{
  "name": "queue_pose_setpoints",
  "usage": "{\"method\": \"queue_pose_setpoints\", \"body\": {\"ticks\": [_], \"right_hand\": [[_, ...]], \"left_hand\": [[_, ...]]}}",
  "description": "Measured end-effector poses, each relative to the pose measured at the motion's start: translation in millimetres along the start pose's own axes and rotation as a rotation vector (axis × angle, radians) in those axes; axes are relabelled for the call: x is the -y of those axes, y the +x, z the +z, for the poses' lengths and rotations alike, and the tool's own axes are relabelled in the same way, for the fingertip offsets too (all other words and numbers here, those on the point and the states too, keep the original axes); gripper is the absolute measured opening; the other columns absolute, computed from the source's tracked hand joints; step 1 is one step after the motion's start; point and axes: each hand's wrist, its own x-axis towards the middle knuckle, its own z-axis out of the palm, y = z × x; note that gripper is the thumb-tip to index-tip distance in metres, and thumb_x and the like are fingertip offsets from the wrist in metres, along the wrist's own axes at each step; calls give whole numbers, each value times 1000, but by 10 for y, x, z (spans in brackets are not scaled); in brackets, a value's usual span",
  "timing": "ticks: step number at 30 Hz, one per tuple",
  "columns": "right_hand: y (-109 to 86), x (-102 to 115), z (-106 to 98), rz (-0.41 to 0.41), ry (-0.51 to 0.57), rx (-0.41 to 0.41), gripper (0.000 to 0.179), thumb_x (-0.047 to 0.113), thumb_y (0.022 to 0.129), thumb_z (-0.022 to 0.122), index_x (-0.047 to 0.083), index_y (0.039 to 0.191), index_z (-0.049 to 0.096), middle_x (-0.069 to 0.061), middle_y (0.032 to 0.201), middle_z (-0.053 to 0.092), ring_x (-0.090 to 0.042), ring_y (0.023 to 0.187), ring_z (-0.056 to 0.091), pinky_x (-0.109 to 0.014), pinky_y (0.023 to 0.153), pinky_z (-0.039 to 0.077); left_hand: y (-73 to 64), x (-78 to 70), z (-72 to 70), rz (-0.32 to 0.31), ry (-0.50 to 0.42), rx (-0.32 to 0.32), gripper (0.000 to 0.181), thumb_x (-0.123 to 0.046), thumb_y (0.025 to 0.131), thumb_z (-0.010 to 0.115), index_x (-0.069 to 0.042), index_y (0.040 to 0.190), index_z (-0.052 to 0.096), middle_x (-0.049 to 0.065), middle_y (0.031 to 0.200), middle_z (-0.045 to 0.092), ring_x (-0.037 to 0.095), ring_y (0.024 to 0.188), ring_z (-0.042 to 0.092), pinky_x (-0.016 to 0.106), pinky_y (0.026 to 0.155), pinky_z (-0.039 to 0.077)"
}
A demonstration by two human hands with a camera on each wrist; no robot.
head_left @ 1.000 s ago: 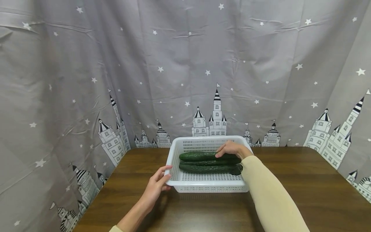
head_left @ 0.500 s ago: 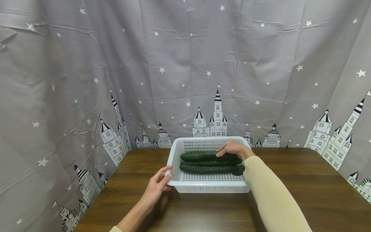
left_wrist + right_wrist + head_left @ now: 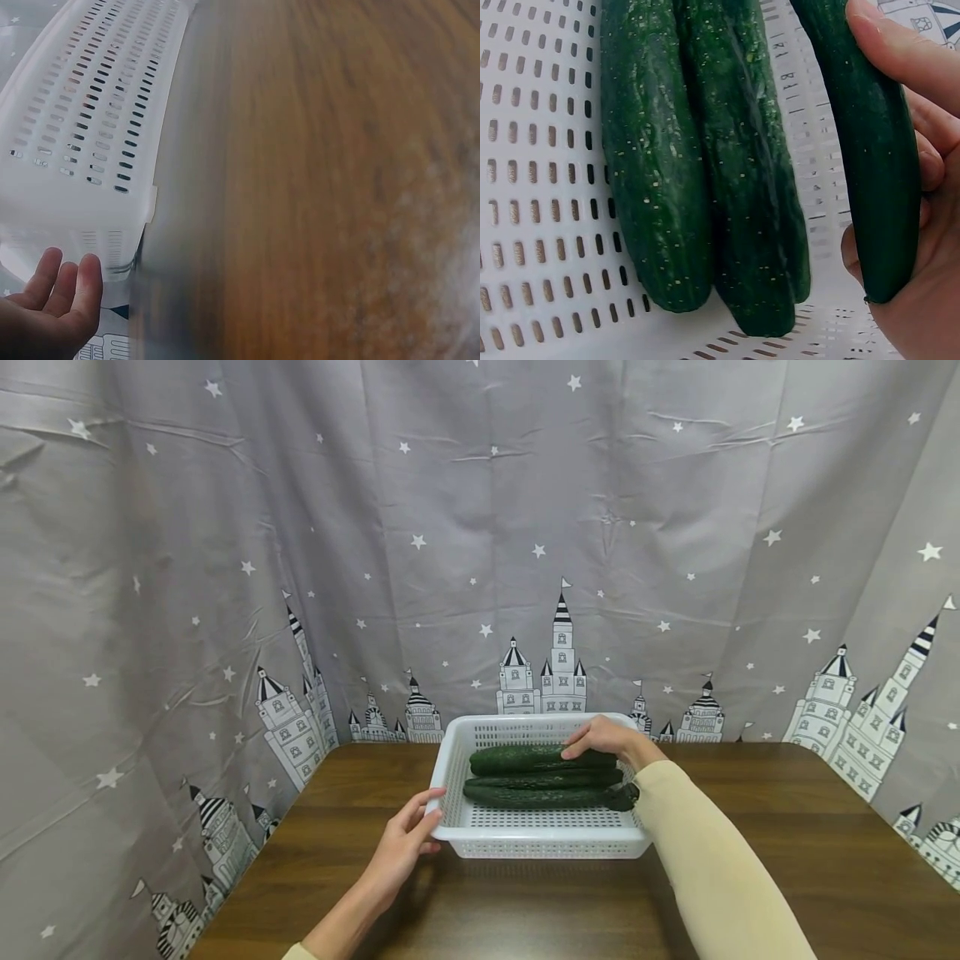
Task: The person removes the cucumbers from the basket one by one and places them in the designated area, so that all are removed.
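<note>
Basket: white, its slotted long side in sight, along the desk's edge.
Left hand: at the basket's near corner, three fingers showing; contact hard to tell.
Desk: brown wood grain, pale glare.
Curtain: line print, beyond the desk's edge.

Smooth plastic basket, rough, faintly glossy cucumbers, wood-grained tabletop, creased cloth backdrop

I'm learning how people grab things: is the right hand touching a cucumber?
Touching. In the right wrist view, the right hand has its thumb against one cucumber and its fingers curled behind it.
</note>
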Motion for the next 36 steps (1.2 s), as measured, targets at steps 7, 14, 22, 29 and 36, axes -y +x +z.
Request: {"method": "queue_pose_setpoints", "body": {"ticks": [7,14,22,29,36], "right_hand": [[-6,69,-96,-18,12,8,45,30,84,81,7,121,73,-19,146,54,-42,144,36,-56,117,30],[-67,101,-206,-17,39,-11,50,32,84,81,7,126,70,-21,153,45,-43,146,31,-60,118,25],[-154,92,-327,-25,24,-43,52,34,86,79,7,128,69,-20,151,49,-44,146,31,-60,117,27],[-222,52,-483,-56,13,-51,52,32,89,76,3,131,66,-23,149,49,-45,145,33,-61,115,29],[-335,-14,-643,-38,11,-85,55,38,89,75,6,133,65,-24,152,45,-46,145,31,-62,115,29]], "left_hand": [[0,6,-3,1,5,-4,37,-23,103,56,-17,140,55,22,132,60,24,95,64,39,84,53],[7,25,-4,5,2,-4,37,-23,103,57,-16,140,55,23,130,60,24,95,64,40,84,53],[12,42,-12,15,-3,0,37,-23,103,57,-17,140,55,23,132,60,23,99,63,43,85,54],[10,48,-14,9,-1,2,38,-25,104,56,-18,140,55,22,133,59,24,98,63,40,84,53],[20,44,-11,19,-3,0,38,-25,103,57,-17,140,55,22,132,60,24,98,63,38,81,53]]}}
